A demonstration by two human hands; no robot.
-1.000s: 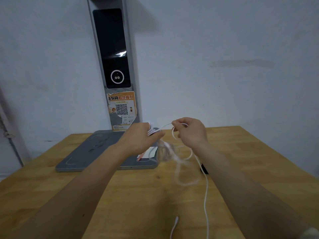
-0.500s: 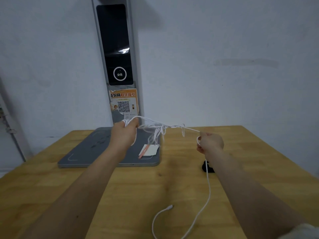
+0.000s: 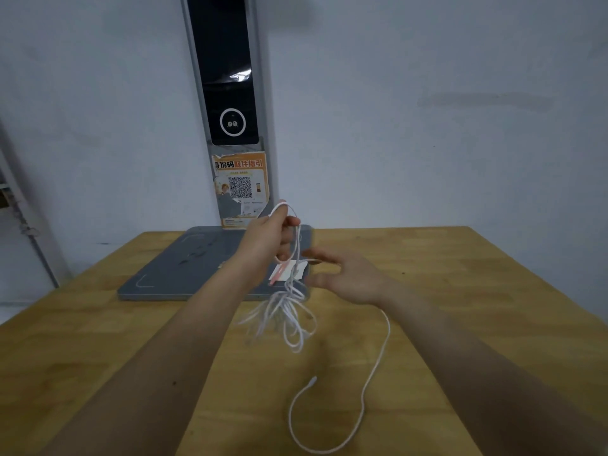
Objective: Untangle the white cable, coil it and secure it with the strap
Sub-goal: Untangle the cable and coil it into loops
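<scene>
At nine o'clock of the scene the wooden table (image 3: 82, 340) carries a flat grey pad (image 3: 184, 268) set against the wall, and from the pad's far edge a tall grey post (image 3: 227, 77) with a dark screen rises toward twelve o'clock, an orange sticker (image 3: 241, 189) with a square code stuck on it. Just right of the pad's middle, the left hand (image 3: 268, 240) is raised above the table, its fingers curled round a loop of the white cable (image 3: 286, 317), which hangs down from it in a blurred tangle of loops. Behind the tangle a small white card (image 3: 289, 270) lies on the pad's near right corner. At three o'clock of the tangle the right hand (image 3: 348, 278) is spread, fingers straight and apart, gripping nothing. From under its wrist the cable trails toward five o'clock, curves across the table and ends in a small plug (image 3: 312, 380).
</scene>
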